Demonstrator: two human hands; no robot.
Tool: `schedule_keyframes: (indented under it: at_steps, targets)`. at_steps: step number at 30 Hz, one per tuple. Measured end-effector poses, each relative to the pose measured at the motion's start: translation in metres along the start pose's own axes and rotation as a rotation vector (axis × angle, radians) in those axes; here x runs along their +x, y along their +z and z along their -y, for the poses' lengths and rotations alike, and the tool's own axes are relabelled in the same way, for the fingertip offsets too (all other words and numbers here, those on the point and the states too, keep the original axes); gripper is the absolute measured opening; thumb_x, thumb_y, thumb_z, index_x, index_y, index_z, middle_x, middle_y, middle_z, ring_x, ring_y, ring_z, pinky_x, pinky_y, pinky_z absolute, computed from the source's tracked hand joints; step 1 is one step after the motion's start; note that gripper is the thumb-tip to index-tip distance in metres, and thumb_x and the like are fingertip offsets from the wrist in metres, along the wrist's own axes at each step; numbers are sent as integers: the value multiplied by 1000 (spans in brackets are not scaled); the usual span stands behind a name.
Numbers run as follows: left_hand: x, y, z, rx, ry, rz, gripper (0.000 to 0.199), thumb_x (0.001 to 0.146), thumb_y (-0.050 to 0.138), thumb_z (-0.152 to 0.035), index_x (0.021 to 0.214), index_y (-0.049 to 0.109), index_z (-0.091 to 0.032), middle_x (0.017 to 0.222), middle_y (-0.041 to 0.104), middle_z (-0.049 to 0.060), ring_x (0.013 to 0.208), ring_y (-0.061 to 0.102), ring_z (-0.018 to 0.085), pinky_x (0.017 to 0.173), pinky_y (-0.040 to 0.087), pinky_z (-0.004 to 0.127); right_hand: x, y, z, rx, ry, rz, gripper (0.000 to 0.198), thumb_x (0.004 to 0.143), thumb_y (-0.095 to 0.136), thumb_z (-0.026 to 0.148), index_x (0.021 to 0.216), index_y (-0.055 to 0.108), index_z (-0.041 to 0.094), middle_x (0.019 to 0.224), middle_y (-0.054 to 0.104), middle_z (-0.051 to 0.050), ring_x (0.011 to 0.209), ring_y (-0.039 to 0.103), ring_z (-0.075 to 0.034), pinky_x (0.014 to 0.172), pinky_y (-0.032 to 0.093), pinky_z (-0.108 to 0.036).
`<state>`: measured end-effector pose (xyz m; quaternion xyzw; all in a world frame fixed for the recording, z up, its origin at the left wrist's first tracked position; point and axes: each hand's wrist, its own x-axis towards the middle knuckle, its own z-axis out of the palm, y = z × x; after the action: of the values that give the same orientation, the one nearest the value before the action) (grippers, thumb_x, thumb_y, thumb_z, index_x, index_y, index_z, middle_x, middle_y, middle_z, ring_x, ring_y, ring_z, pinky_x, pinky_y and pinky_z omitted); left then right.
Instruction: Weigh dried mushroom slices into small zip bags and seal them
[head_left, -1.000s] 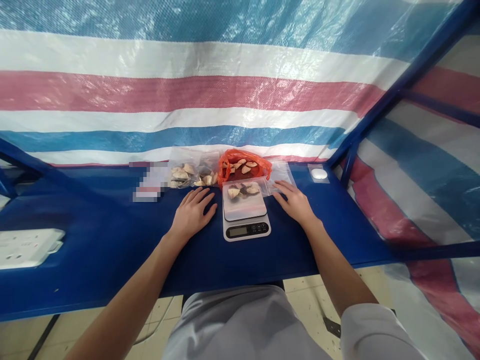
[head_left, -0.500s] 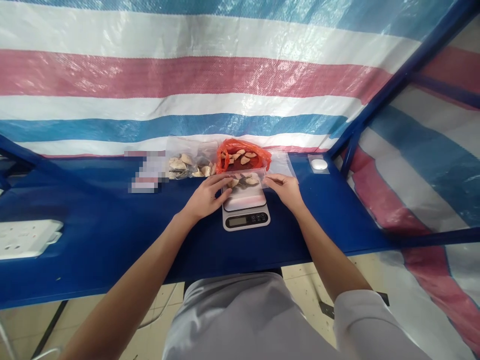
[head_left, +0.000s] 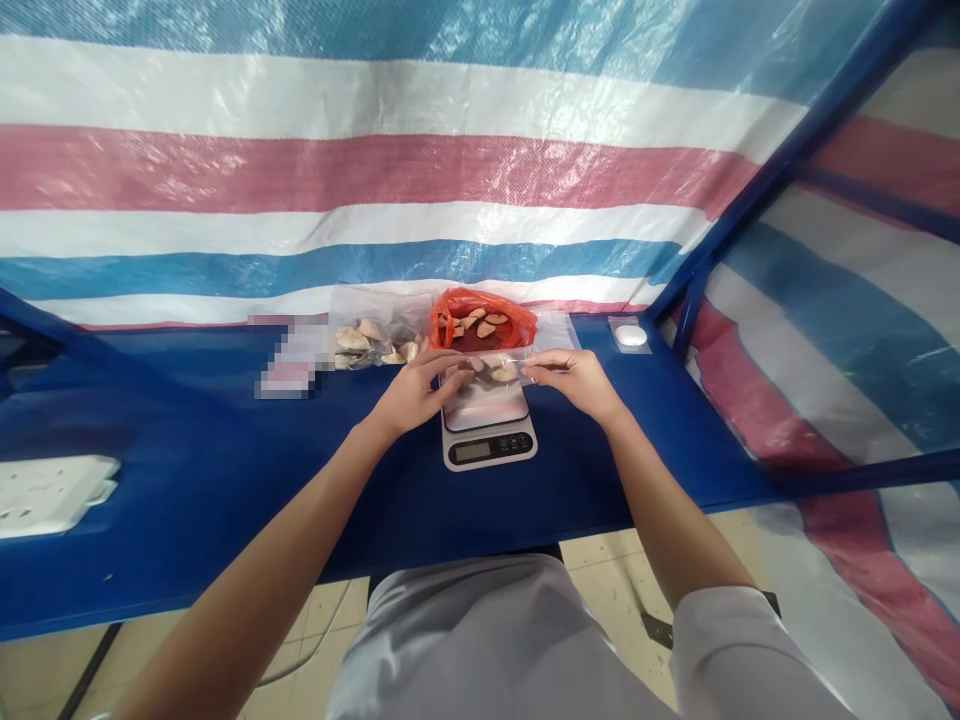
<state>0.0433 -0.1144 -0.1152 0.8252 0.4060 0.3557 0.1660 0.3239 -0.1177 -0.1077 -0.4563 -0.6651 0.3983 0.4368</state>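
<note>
A clear plastic bag (head_left: pixel 501 371) with pale, dark-edged dried slices inside is held over a white kitchen scale (head_left: pixel 489 447). My left hand (head_left: pixel 420 392) has its fingers closed on the bag's left side. At the right end, my right hand (head_left: pixel 574 380) pinches the bag between thumb and fingers. Nothing readable shows on the scale's display. Just behind the scale, an open red plastic bag (head_left: pixel 486 297) holds several tan slices (head_left: pixel 480 322). Filled clear bags (head_left: pixel 375 340) of similar slices lie to its left.
A white power strip (head_left: pixel 52 493) rests at the left of the blue table (head_left: pixel 247 480). A round white object (head_left: pixel 631 336) in a small clear packet lies at the back right. Striped plastic sheeting (head_left: pixel 360 170) hangs behind, beside blue frame bars (head_left: pixel 750 200).
My right hand has pulled slightly lower with its end of the clear bag, which now sits a little more stretched over the scale. The whole view has tilted slightly.
</note>
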Motion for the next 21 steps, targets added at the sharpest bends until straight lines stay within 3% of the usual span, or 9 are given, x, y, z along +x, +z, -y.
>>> schedule_keyframes:
  at_steps: [7, 11, 16, 21]
  targets:
    - [37, 6, -11, -167, -168, 22, 49, 95, 52, -52, 124, 71, -17, 124, 74, 11, 115, 68, 29, 104, 51, 41, 20, -6, 24, -82, -121, 72, 23, 81, 76, 42, 95, 83, 26, 96, 81, -2, 93, 77, -27, 88, 61, -40]
    - [48, 11, -16, -237, -175, 27, 48, 95, 54, -54, 123, 73, -20, 118, 76, 8, 113, 69, 29, 103, 51, 41, 30, -6, 27, -107, -162, 91, 19, 82, 75, 41, 91, 84, 27, 94, 82, -2, 91, 77, -27, 87, 61, -40]
    - [52, 15, -17, -583, -300, 12, 43, 87, 67, -56, 111, 79, -23, 95, 78, 7, 85, 72, 25, 78, 57, 34, 43, -4, 27, -126, -209, 81, 13, 82, 74, 37, 87, 83, 30, 93, 81, 1, 91, 77, -27, 91, 59, -41]
    - [52, 20, -20, -926, -493, -37, 36, 70, 87, -48, 92, 81, -20, 95, 77, 8, 83, 71, 21, 78, 56, 33, 53, 1, 20, -63, -194, 53, 14, 82, 72, 38, 86, 82, 29, 93, 81, 0, 92, 76, -25, 93, 58, -41]
